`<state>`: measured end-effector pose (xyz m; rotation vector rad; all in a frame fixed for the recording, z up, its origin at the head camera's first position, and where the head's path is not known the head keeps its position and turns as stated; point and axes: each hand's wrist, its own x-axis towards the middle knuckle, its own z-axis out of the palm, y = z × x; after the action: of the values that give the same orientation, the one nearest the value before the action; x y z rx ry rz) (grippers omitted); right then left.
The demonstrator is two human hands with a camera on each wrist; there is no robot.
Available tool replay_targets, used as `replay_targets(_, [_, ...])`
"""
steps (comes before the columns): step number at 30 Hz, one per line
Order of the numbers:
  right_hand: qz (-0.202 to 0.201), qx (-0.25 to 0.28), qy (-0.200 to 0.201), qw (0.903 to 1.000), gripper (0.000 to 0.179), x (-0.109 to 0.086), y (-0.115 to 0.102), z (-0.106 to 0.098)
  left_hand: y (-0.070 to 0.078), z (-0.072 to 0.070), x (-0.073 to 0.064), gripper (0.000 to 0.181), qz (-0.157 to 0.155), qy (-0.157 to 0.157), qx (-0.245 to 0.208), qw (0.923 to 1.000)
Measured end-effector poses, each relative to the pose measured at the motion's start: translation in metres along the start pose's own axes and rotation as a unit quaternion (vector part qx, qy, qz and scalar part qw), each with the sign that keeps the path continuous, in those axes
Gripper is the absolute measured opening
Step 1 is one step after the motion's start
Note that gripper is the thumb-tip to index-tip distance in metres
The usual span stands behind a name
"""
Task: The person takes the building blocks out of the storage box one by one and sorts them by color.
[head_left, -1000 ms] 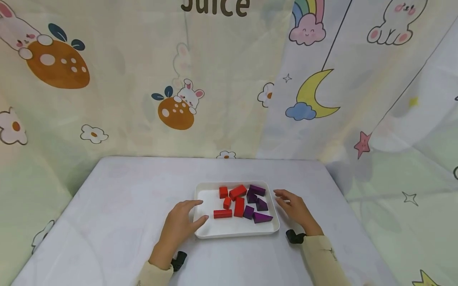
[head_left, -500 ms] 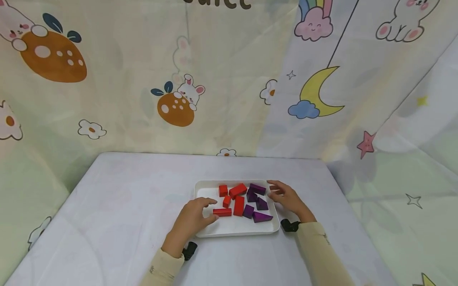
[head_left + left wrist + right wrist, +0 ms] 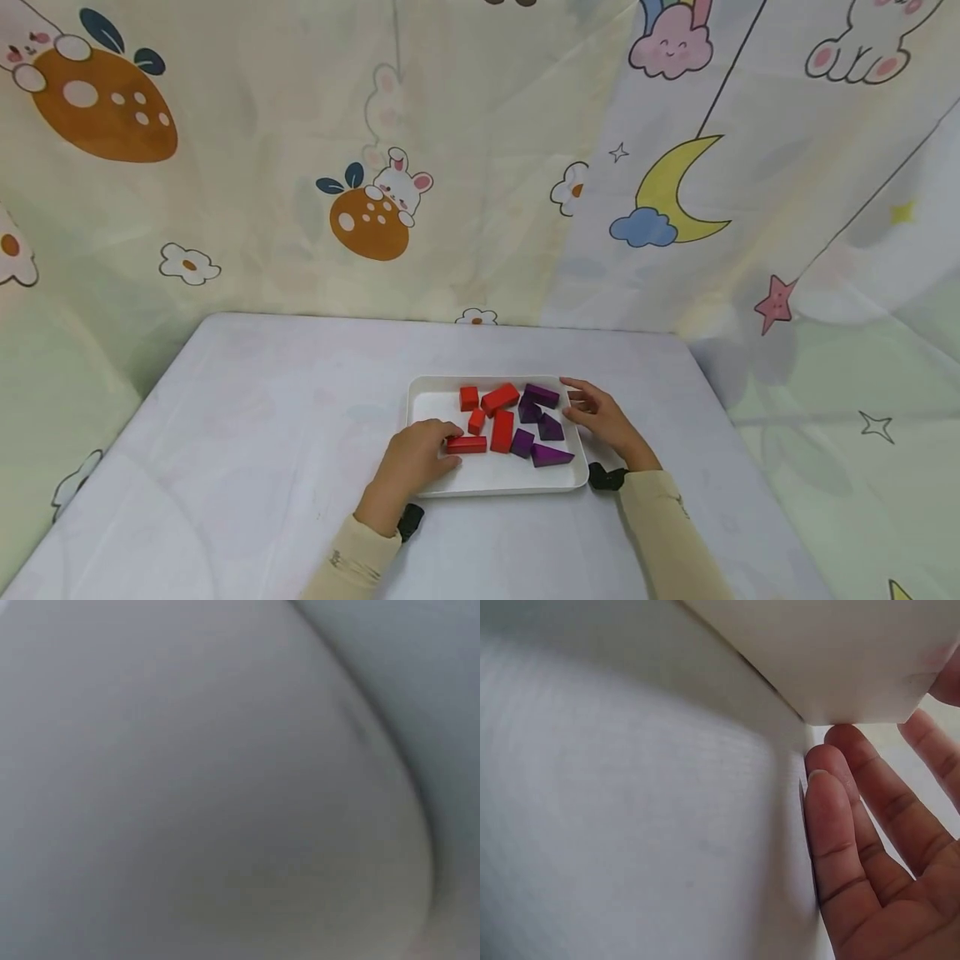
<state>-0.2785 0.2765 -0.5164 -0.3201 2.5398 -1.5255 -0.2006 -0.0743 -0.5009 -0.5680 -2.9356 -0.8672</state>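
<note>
Blocks (image 3: 502, 432) all in tray (image 3: 510, 478), lower centre, none lifted; left hand (image 3: 411, 460) at red bar (image 3: 467, 446), can't tell if pinching; right hand (image 3: 602, 423) loose.

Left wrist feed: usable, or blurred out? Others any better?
Left wrist: dim and out of focus, just a smeared pale surface; right wrist: fingers fairly clear, soft shadowing beside them; head: fairly even light, red blocks and purple blocks distinct.
</note>
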Motion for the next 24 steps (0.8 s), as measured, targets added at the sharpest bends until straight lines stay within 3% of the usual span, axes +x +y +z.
replay_targets(6, [-0.005,0.008,-0.001,1.0000,0.059,-0.001,-0.001,0.001,0.000,-0.002,0.002,0.020,0.030,0.013,0.005,0.9995])
replay_targets(13, [0.001,0.024,-0.002,0.9997,0.059,-0.001,-0.003,-0.001,-0.008,-0.019,0.004,0.021,0.046,0.027,-0.020,0.9984])
replay_targets(19, [0.013,0.032,-0.008,0.9994,0.061,-0.001,-0.004,0.000,-0.027,-0.041,0.004,0.021,0.051,0.025,-0.090,0.9943])
replay_targets(24, [0.016,0.043,-0.011,0.9989,0.061,-0.002,-0.003,0.002,-0.049,-0.060,0.003,0.022,0.058,0.037,-0.120,0.9904])
